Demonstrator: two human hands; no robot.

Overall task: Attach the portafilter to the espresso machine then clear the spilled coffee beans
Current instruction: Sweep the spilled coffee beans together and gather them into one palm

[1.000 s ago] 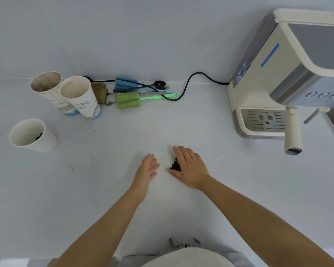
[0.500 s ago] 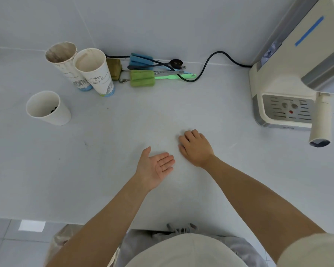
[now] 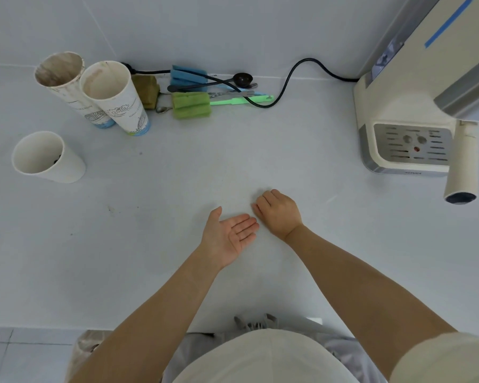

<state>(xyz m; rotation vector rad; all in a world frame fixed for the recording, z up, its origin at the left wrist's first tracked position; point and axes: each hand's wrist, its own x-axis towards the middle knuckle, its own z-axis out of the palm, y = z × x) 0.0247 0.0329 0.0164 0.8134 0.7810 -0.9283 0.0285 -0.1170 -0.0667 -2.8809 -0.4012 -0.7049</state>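
Right now the right hand (image 3: 278, 211) is curled knuckles-up on the counter (image 3: 260, 156), likely covering the coffee beans, none visible. Left hand (image 3: 228, 234) lies open, palm up, just beside it. Beans could scatter if the sweep misses the palm. Portafilter (image 3: 461, 167) sits on the espresso machine (image 3: 393, 100), far right.

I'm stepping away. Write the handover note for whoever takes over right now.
Left hand: open, palm up, empty, beside the right.
Right hand: curled knuckles-up on the counter; beans not visible, possibly under it.
Portafilter: on the machine, apparently attached.
Small cup at left has something dark inside.
Left: move the beans into the left palm, then probably into that cup.
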